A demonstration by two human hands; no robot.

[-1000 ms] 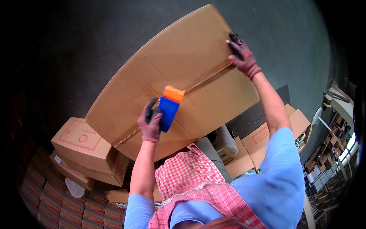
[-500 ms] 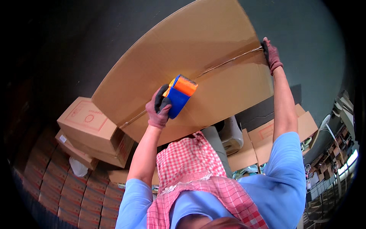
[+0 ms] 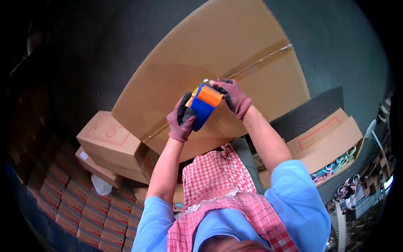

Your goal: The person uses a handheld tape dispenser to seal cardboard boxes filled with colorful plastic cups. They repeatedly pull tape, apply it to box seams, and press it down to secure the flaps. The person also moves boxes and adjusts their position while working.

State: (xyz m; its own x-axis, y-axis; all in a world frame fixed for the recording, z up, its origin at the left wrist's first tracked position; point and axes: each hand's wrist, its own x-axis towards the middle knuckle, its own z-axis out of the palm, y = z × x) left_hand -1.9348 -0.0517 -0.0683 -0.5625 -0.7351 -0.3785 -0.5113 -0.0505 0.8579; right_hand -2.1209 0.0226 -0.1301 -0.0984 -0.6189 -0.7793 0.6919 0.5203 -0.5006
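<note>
A blue and orange tape dispenser is gripped in my left hand, which wears a maroon glove with dark fingers. My right hand, gloved alike, is at the dispenser's toothed upper end with its fingers bent together. A small whitish scrap shows by those fingertips; whether they pinch tape is hidden. Beneath both hands lies a large cardboard box, its broad brown face toward me. A seam runs slantwise across that face, with shiny tape along its upper right stretch.
Two stacked cartons stand at the left, above rows of many brown boxes. An open carton with coloured items inside is at the right. A pale stand fan is farther right. Dark floor surrounds the large box.
My right hand has left the box's far right edge and come in to the tape dispenser. My left hand still holds the dispenser. The whole view has shifted slightly.
</note>
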